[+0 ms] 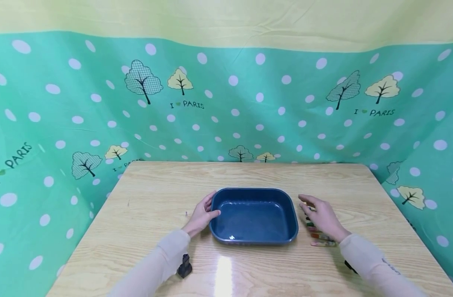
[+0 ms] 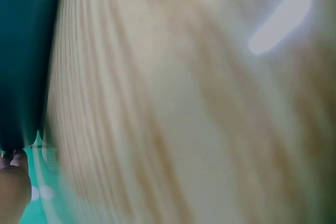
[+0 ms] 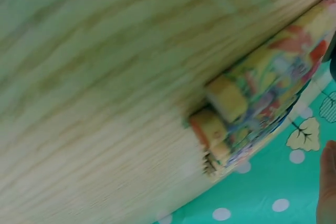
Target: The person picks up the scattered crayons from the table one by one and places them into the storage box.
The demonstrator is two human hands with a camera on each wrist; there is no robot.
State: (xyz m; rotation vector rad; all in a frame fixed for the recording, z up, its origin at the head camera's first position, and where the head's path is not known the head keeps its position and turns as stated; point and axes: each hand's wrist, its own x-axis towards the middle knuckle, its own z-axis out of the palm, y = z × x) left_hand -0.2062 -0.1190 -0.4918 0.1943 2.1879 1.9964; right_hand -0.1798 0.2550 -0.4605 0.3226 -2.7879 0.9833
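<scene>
A dark blue rectangular basin (image 1: 254, 222) with rounded corners stands on the wooden table. At its left end my left hand (image 1: 202, 215) grips the wall, thumb over the rim and fingers outside. In the left wrist view the basin's side (image 2: 26, 56) fills the upper left, with part of the hand (image 2: 13, 187) below. My right hand (image 1: 324, 218) is apart from the basin's right end, fingers loosely bent and holding nothing. Beneath and beside it lies a row of slim, colourful sticks (image 1: 323, 243), partly hidden by the hand. Up close, the sticks (image 3: 268, 90) have patterned wraps and yellowish ends.
The light wooden table (image 1: 155, 181) runs back to a green dotted curtain (image 1: 233, 103) printed with trees, which also hangs at both sides. A small black object (image 1: 185, 266) is beside the left sleeve, another (image 1: 350, 267) by the right sleeve.
</scene>
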